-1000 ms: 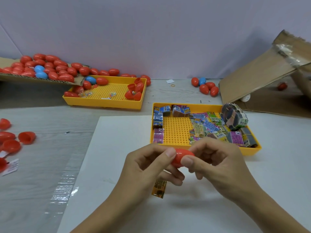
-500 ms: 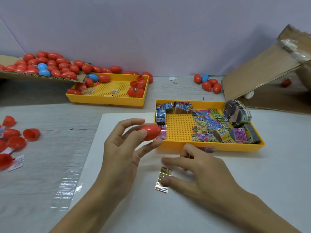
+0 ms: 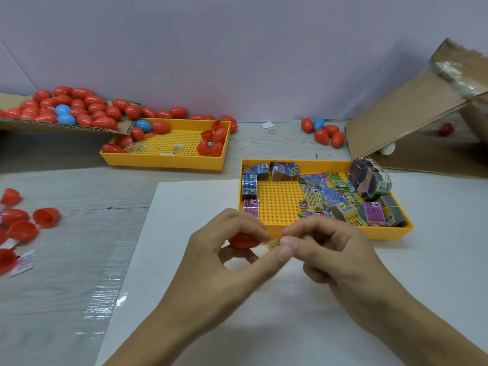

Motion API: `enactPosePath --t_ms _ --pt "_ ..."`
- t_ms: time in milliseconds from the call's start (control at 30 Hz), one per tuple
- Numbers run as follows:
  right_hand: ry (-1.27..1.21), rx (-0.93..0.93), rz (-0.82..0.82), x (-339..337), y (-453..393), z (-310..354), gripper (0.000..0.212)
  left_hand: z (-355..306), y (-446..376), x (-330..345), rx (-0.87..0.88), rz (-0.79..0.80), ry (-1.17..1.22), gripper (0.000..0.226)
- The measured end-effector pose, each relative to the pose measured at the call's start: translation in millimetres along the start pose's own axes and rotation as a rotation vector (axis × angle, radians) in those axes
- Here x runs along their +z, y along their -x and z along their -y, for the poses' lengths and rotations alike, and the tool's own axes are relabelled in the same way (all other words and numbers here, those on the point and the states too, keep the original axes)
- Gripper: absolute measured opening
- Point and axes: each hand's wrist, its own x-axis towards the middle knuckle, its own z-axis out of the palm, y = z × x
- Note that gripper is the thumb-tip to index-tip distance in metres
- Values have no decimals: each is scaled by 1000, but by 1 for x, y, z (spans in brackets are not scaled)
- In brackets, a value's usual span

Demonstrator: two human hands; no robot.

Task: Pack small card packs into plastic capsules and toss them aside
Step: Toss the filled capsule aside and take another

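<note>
Half a second ago the right hand (image 3: 335, 249) lay flat on the white sheet (image 3: 435, 273), reaching for a small gold card pack (image 3: 273, 244), while the left hand (image 3: 224, 249) held a red capsule (image 3: 243, 240) up at about ten o'clock from it. Now the pack is off the sheet and pinched in the right fingertips, and the two hands have come together just in front of the near yellow tray (image 3: 390, 232), the pack's end touching or nearly touching the capsule. The left hand's fingers are curled round the capsule; whether its open mouth faces the pack cannot be told, since fingers cover it and the pack is blurred. It looks as though the filling step has begun: the pack is about to be pushed in, not yet inside. More packs wait in the tray at one o'clock; filled capsules (image 3: 79, 109) pile up on cardboard at ten o'clock, loose red halves (image 3: 46, 217) at nine.
</note>
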Motion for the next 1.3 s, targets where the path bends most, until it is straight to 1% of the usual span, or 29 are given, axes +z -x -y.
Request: enactPosePath --t_ms 67,133,200,267,333,433,500,533,633,700,767,867,900,967,1033,1133,1300 --pt "-45 39 -26 -1 -1 1 14 2 0 2 -89 58 55 27" --pt "-54 64 -70 -1 0 -1 16 4 0 3 -141 104 131 18" --pt "-74 87 -99 0 0 -1 10 4 -1 4 -171 96 204 10" --pt "-77 92 -117 0 1 -2 9 4 -2 5 -216 70 245 12" --pt "-10 14 -131 -1 2 -3 11 4 -3 4 -267 47 301 17" --pt "314 -259 -140 -4 4 -1 32 2 -5 3 -308 15 383 29" --pt "453 -382 -64 -7 6 0 43 2 -6 1 -314 23 401 28" --pt "473 -394 -17 -9 6 1 44 1 -6 0 -314 37 394 25" --pt "411 -283 91 -10 5 4 43 0 -6 -2 -295 99 363 20" --pt "338 -170 129 -10 5 6 39 -1 -6 -3 -282 135 344 22" --pt "315 -97 141 -12 3 6 32 -1 -6 -3 -276 148 323 28" --pt "323 -63 155 -15 1 7 21 0 -6 -5 -281 132 323 30" --pt "304 -48 164 -15 1 7 24 -1 -6 -5 -285 130 332 29" --pt "268 -23 202 -15 2 9 36 -2 -6 -5 -288 139 344 29" --pt "284 -27 241 -13 2 10 45 -3 -5 -5 -288 154 348 28" --pt "315 -80 244 -11 2 10 31 -3 -5 -4 -293 172 344 29" --pt "222 -46 214 -11 2 8 29 -1 -6 -5 -305 183 446 36"
